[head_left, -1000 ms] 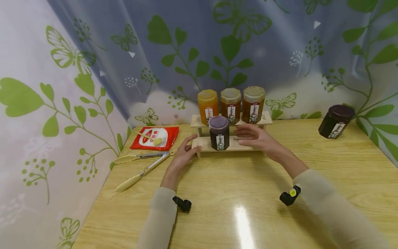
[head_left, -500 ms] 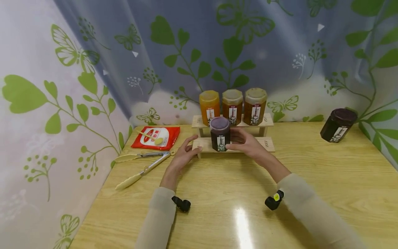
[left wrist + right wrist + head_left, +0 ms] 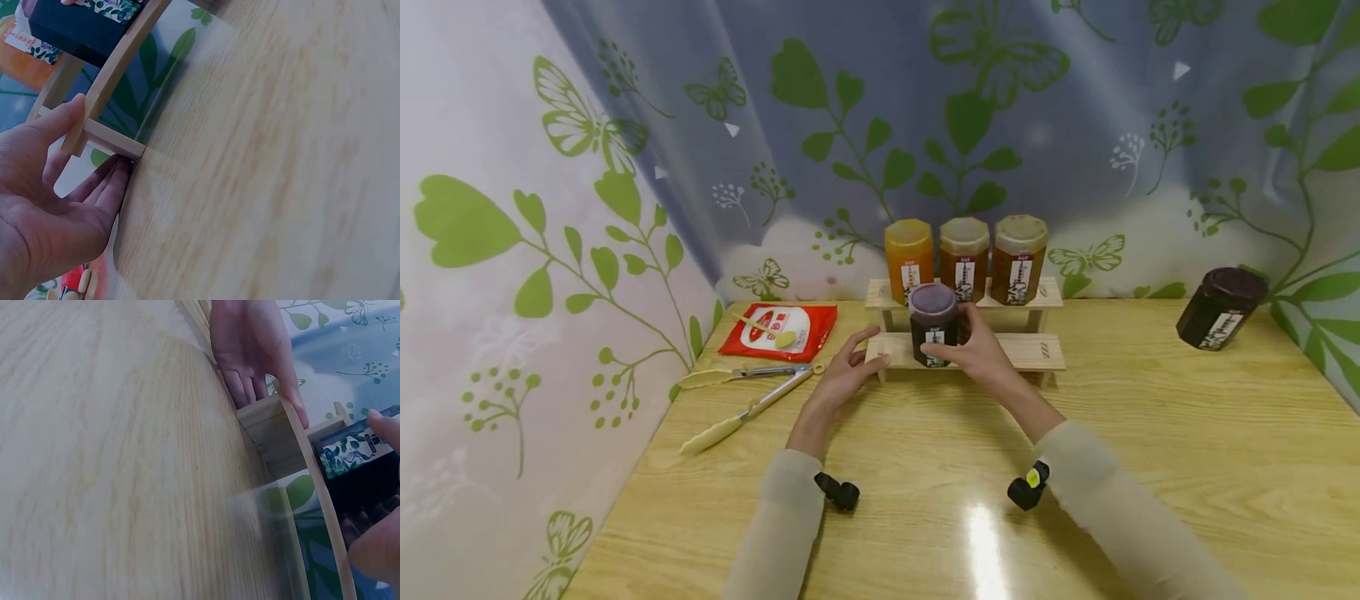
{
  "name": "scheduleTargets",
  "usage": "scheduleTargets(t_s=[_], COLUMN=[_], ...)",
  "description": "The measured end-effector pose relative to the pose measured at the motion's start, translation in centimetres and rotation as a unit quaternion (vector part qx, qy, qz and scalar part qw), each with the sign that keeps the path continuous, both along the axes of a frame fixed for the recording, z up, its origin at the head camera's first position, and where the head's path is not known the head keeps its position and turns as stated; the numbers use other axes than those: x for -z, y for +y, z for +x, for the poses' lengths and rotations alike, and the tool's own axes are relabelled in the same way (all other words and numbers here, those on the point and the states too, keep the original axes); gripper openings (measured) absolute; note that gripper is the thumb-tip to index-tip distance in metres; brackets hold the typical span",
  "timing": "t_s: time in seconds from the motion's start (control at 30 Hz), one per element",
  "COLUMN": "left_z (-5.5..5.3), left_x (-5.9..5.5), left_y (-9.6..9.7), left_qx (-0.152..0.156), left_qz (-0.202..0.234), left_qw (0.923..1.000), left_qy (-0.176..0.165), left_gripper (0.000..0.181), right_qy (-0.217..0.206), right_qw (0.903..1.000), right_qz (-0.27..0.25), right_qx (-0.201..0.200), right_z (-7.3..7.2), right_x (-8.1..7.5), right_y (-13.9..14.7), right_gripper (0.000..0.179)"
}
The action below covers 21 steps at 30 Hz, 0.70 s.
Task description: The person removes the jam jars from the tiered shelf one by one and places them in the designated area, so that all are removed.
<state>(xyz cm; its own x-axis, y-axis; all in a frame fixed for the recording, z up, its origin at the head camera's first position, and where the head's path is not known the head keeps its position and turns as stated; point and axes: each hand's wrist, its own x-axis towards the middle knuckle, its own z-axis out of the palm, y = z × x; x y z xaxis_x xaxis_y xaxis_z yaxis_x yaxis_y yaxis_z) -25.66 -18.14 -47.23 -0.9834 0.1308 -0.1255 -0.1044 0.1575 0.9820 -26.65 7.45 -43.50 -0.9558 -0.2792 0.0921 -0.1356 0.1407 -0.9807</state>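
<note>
A dark jam jar [image 3: 931,321] with a purple lid and white label stands upright on the lower shelf of a two-step wooden rack [image 3: 1037,352]. My right hand [image 3: 981,350] grips this jar from the right, with the thumb across its front and the fingers behind, partly hidden. At the rack's left end, my left hand [image 3: 844,377] holds the lower step. In the left wrist view its thumb [image 3: 67,117] presses the shelf's edge while other fingertips touch the leg. On the upper step sit an orange jar [image 3: 908,260] and two amber-brown jars [image 3: 964,258].
Another dark jar [image 3: 1221,307] stands on the wooden table [image 3: 925,500] at the far right. Left of the rack lie a red-and-white packet [image 3: 782,332] with a small yellow stick on it, and spread metal tongs [image 3: 767,400] with cream tips. A patterned curtain [image 3: 850,125] hangs behind.
My right hand has moved left from beside the dark jar and closed around it. The left hand stays at the rack's end. The view has shifted slightly.
</note>
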Motion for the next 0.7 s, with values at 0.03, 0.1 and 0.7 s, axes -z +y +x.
scheduleTargets(t_s=[0.03,0.1,0.7], left_z=[0.0,-0.1,0.0], left_x=[0.1,0.2,0.1], left_y=[0.0,-0.1,0.0], left_qx=[0.001,0.002,0.003], left_qz=[0.001,0.003,0.009], left_qw=[1.0000,1.0000,0.9999], left_qy=[0.000,0.000,0.005], left_gripper=[0.062,0.062,0.062], right_qy=[0.003,0.007,0.005], right_qw=[1.0000,0.9999,0.9972], right_qz=[0.000,0.002,0.072], right_qx=[0.005,0.011,0.017], right_z=[0.1,0.1,1.1], right_x=[0.0,0.1,-0.2], right_y=[-0.2,-0.4,0.8], right_gripper=[0.078,0.081,0.099])
